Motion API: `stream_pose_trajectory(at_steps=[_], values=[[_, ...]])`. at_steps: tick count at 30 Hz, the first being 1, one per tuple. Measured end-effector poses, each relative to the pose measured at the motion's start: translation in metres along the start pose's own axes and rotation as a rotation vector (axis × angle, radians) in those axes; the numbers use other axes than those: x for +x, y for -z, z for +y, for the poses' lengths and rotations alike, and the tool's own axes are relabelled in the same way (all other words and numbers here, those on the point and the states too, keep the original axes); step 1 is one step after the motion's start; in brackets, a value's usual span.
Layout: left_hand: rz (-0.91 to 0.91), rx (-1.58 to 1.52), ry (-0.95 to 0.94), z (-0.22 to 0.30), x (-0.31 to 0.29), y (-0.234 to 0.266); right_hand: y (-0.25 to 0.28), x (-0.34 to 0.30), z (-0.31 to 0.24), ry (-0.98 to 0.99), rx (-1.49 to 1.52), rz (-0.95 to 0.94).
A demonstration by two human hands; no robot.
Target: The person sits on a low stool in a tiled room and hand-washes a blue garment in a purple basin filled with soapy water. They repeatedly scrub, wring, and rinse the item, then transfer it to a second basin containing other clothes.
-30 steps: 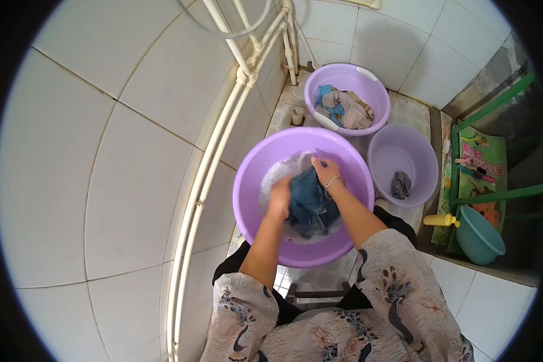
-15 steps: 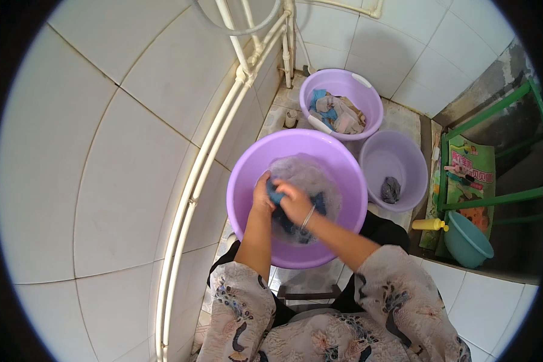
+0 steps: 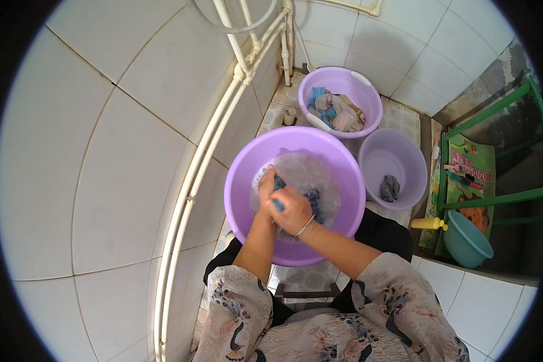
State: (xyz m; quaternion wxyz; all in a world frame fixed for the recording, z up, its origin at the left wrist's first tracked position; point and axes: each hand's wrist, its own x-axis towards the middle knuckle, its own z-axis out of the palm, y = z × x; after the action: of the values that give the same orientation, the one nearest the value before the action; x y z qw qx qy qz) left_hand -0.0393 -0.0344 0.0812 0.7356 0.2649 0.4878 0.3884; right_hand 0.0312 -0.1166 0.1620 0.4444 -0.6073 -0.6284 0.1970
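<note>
While the person's dark-clad knees (image 3: pixel 381 232) flank the large purple basin (image 3: pixel 347 166) at about 4 and 8 o'clock, both forearms cross its near rim. The hands stand clear of the basin's wall; the widest open room inside it runs over the suds (image 3: pixel 304 170) from 12 to 3 o'clock, with less toward 9.

The left grip (image 3: pixel 265 193) is curled around blue cloth (image 3: pixel 278 181), and the right grip (image 3: pixel 292 210), slightly blurred, is clenched on it at 4 o'clock from the left. That cloth shows as a narrow strip between the two hands, left of the basin's centre. Dark blue fabric (image 3: pixel 314 199) breaks the suds at 2 o'clock from the right grip; whether it joins the held part is hidden.

Outside the basin, a lavender tub (image 3: pixel 392 154) crowds the rim between 2 and 3 o'clock, a grey cloth (image 3: pixel 390 189) at its own 6 o'clock. A white-handled basin (image 3: pixel 344 78) of clothes (image 3: pixel 341 111) stands at 1. Cream pipes (image 3: pixel 190 200) line the tiled wall at 9. Farther out, between 3 and 4, lie a yellow bottle (image 3: pixel 426 224) and a tilted teal basin (image 3: pixel 468 239).
</note>
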Motion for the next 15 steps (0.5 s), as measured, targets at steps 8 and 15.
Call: stream_pose_trajectory(at_steps=[8,15], values=[[0.052,-0.019,0.199,0.009,-0.005,-0.028,-0.008,0.050,0.156,-0.716,0.213,0.072],[0.251,0.554,-0.211,-0.043,0.055,0.033,-0.031,0.030,0.158,-0.700,-0.137,-0.047]])
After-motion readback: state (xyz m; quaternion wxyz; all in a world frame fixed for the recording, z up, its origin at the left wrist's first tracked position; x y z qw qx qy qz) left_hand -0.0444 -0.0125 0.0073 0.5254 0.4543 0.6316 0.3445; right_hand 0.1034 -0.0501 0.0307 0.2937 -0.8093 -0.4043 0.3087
